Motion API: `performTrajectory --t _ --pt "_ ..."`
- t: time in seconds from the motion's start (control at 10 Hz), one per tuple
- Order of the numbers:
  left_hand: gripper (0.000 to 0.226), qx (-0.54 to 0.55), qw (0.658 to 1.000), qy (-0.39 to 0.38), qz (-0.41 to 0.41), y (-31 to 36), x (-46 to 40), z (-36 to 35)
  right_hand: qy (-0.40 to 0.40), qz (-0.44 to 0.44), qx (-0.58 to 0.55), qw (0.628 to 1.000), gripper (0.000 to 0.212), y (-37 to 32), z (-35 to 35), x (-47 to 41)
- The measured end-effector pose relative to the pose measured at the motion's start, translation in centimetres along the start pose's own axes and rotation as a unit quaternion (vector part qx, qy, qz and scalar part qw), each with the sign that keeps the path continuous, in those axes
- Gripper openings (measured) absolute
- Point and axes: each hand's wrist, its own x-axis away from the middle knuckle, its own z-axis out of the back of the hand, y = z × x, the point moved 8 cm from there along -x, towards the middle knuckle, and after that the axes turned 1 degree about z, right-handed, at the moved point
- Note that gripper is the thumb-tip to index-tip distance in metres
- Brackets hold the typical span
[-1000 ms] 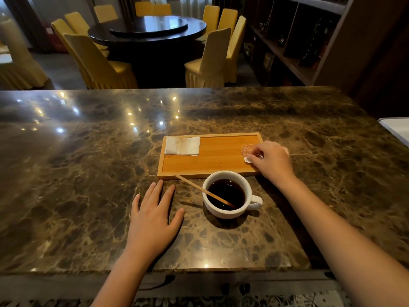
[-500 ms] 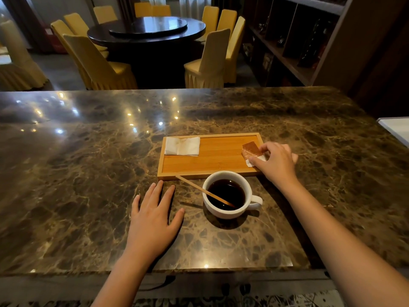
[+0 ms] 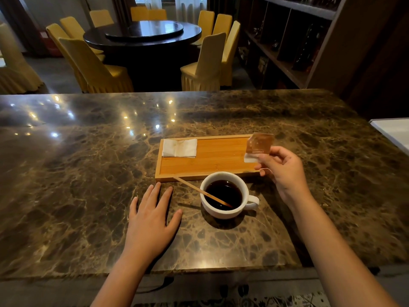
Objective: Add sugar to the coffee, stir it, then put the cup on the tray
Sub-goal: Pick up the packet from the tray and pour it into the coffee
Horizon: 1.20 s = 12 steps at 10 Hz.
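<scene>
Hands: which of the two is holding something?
The right hand, raised over the tray's right end, pinches a brown sugar packet. The left hand lies flat and empty on the marble counter, left of the cup.

A brown marble table (image 3: 88, 173) carries a wooden tray (image 3: 212, 161), a white coffee cup (image 3: 223, 196) and the flat left hand (image 3: 152, 220).

White cup (image 3: 223, 209) of black coffee sits upright on the marble desk (image 3: 88, 173), handle to the right, just in front of the tray's near edge. Thin wooden stirrer (image 3: 199, 190) leans in it, free end over the left rim. Wooden tray (image 3: 212, 161) lies flat, folded white napkin (image 3: 179, 148) in its far-left corner. Amber sugar packet (image 3: 258, 146) is raised over the tray's right end, pinched at its lower corner.
</scene>
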Motion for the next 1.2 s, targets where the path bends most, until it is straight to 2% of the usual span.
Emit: performTrajectory --t 0.2,0.3,0.5,0.6,0.7,0.8,1.0,1.2 --pt "0.063 0.003 1.000 0.000 -0.003 0.0 0.1 0.0 -0.022 -0.014 -0.057 0.998 0.012 0.0 0.0 1.1" --pt "0.063 0.002 1.000 -0.002 -0.003 0.0 0.1 0.0 -0.015 0.006 -0.013 1.000 0.015 -0.6 0.1 1.4" --pt "0.064 -0.001 1.000 -0.004 -0.003 0.0 0.1 -0.1 -0.029 0.132 0.145 0.980 0.021 -4.2 -1.1 2.6" --pt "0.063 -0.002 1.000 -0.004 -0.004 0.0 0.1 -0.1 -0.073 0.274 0.255 0.925 0.018 -7.7 -3.2 4.3" --pt "0.063 -0.001 1.000 -0.004 -0.005 0.0 0.1 -0.1 -0.108 0.362 0.313 0.871 0.016 -9.3 -4.7 5.6" --pt "0.063 0.001 1.000 0.000 -0.006 0.0 0.1 -0.1 -0.140 0.395 0.356 0.835 0.014 -10.2 -5.9 6.2" --pt "0.063 -0.001 1.000 -0.002 -0.007 0.0 0.1 0.0 -0.176 0.400 0.378 0.817 0.012 -10.0 -6.6 6.2" --pt "0.063 -0.001 1.000 -0.001 -0.008 0.0 0.1 0.0 -0.179 0.398 0.379 0.816 0.010 -9.8 -6.7 6.1"
